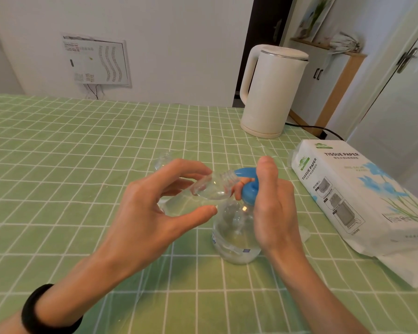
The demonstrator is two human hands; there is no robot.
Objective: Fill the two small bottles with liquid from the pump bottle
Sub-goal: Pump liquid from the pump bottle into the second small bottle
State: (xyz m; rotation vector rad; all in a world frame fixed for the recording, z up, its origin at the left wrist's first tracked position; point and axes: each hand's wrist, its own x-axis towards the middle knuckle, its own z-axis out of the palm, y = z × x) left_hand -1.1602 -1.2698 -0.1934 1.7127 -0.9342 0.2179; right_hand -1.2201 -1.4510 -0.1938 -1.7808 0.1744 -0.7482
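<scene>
A clear pump bottle (234,239) with a blue pump head (249,188) stands on the green checked tablecloth near the middle. My right hand (273,210) wraps the pump head from the right, thumb up beside it. My left hand (155,213) holds a small clear bottle (203,191) tilted on its side, its threaded open neck right at the blue spout. Some clear liquid lies inside it. A second small clear bottle (163,160) stands behind my left fingers, partly hidden.
A cream electric kettle (270,92) with a black cord stands at the back right. A white tissue paper pack (362,196) lies to the right of the pump bottle. A small clear cap (305,233) sits beside the pack. The table's far edge meets the wall.
</scene>
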